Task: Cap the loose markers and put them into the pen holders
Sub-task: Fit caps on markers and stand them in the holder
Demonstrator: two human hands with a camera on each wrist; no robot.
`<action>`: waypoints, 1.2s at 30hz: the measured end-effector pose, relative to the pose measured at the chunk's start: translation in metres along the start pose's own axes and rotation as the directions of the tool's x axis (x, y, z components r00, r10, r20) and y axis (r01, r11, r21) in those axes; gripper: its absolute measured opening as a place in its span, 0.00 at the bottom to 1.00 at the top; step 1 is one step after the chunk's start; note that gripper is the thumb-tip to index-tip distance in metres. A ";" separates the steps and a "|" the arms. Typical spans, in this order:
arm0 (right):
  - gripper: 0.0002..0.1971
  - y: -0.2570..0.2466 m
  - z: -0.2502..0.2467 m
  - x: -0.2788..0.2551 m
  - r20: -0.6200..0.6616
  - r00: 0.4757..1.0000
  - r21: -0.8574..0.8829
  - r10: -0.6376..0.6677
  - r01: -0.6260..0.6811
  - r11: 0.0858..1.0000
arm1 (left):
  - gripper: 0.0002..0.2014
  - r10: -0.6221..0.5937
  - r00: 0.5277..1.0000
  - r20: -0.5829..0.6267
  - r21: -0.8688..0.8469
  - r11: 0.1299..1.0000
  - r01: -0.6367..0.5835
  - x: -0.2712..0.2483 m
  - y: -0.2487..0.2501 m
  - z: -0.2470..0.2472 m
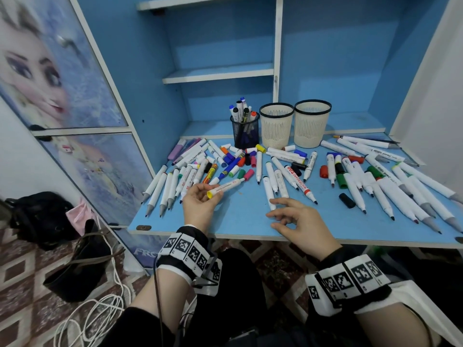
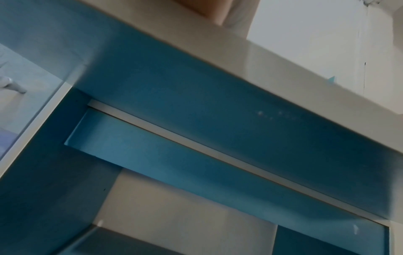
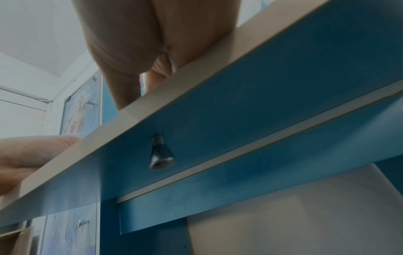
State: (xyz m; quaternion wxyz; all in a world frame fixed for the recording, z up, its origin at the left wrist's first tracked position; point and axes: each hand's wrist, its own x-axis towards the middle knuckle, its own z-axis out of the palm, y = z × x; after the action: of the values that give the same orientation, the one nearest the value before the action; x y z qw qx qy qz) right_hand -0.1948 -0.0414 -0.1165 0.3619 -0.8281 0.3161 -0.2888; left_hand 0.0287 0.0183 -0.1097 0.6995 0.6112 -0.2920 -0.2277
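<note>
yellow-capped marker point(image 1: 226, 187) in left hand point(image 1: 200, 205)

The head view is evenly and fairly brightly lit, with soft, weak shadows under the markers point(image 1: 280, 176) beyond both hands. The shelf edges bow outward toward the picture's borders, a wide-angle bend. The poster point(image 1: 37, 71) far to the left of the left hand point(image 1: 200, 204) looks smeared and soft. The floor below the wrists is dimmer. Both wrist views are softer and darker, looking up at the desk edge point(image 3: 196, 96) from below; the left wrist view is blurred throughout, and the right hand point(image 3: 141, 38) shows close up, out of focus.
</note>
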 end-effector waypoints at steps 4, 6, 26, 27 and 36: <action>0.11 0.001 0.000 0.000 0.007 1.000 0.014 0.002 -0.002 1.000 | 0.12 0.005 1.000 0.005 -0.014 1.000 -0.005 -0.001 0.002 0.001; 0.11 0.001 0.000 0.001 0.010 1.000 0.027 0.005 -0.005 1.000 | 0.12 0.008 1.000 0.008 -0.019 1.000 -0.008 -0.002 0.003 0.001; 0.16 -0.006 -0.004 0.000 -0.016 0.999 0.147 0.036 -0.033 0.989 | 0.10 -0.045 0.999 0.014 -0.038 0.998 0.046 0.005 0.011 -0.005; 0.16 -0.008 -0.005 0.001 -0.023 0.998 0.216 0.063 -0.056 0.975 | 0.10 -0.043 0.999 0.022 -0.040 0.998 0.044 0.007 0.014 -0.007; 0.21 -0.065 -0.035 0.040 -0.058 0.997 0.134 0.057 -0.049 0.990 | 0.12 0.137 0.975 0.174 -0.083 0.989 -0.124 0.018 0.080 -0.006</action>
State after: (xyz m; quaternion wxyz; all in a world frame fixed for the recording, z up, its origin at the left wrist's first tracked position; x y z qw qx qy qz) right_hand -0.1738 -0.0498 -0.0358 0.4136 -0.7843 0.3292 -0.3248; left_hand 0.0432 0.0221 -0.0287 0.7051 0.5424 -0.3852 -0.2456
